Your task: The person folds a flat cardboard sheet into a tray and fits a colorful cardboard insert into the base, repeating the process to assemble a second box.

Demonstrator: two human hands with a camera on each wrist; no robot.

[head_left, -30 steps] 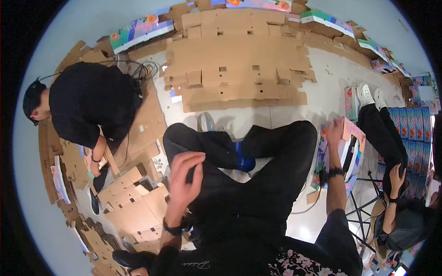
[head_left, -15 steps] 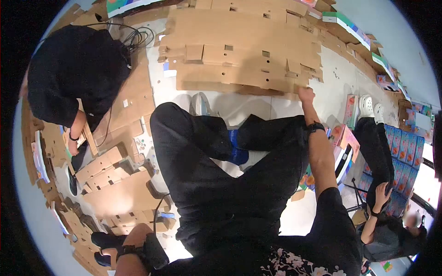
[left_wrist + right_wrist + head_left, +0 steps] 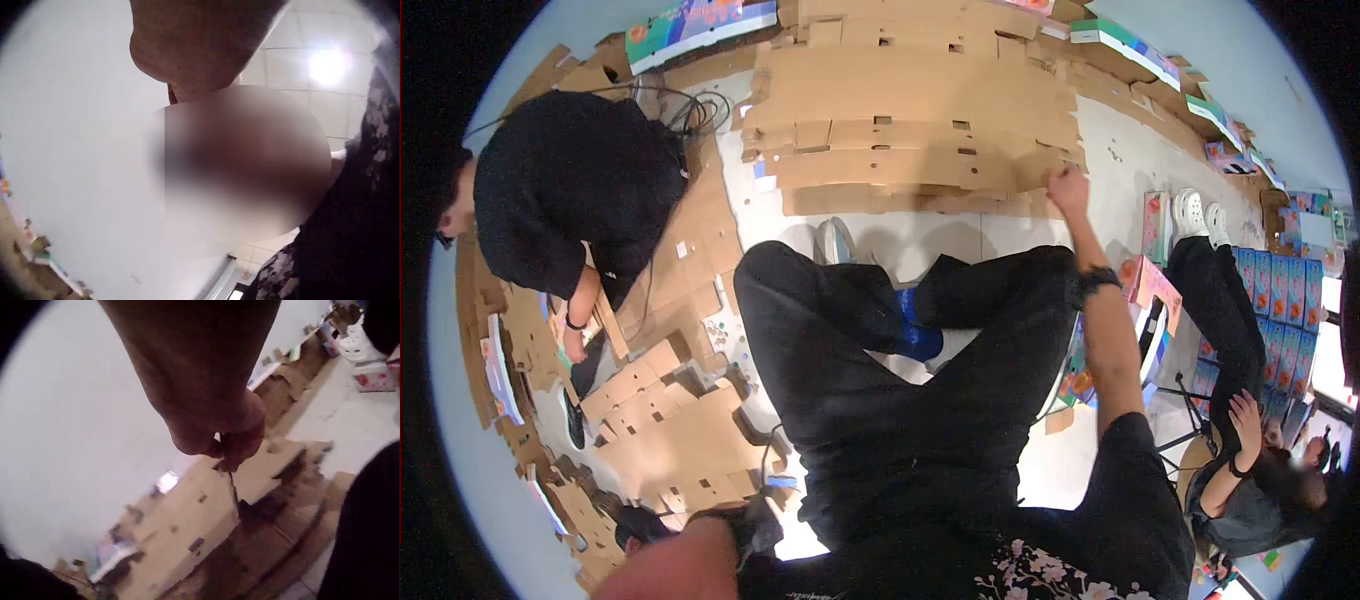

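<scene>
A large flattened cardboard sheet (image 3: 920, 90) lies on the floor in front of my crossed legs. My right hand (image 3: 1068, 190) reaches to its near right corner. In the right wrist view the thumb and fingers pinch an edge of the cardboard (image 3: 200, 519), with a dark shadow below the raised part. My left hand (image 3: 197, 47) is up close to a blurred head in the left wrist view, its fingers largely hidden. Only a close, blurry left arm (image 3: 675, 565) shows at the bottom of the head view.
A colourful printed box (image 3: 1148, 300) stands beside my right knee. Another person in black (image 3: 580, 190) bends over cardboard at left; a person in white clogs (image 3: 1190, 212) sits at right near stacked printed boxes (image 3: 1280, 290). More flattened cardboard (image 3: 670, 445) lies left.
My right hand has left the printed box at right and moved forward to the corner of the cardboard sheet. My left hand has risen from above my left knee towards the head.
</scene>
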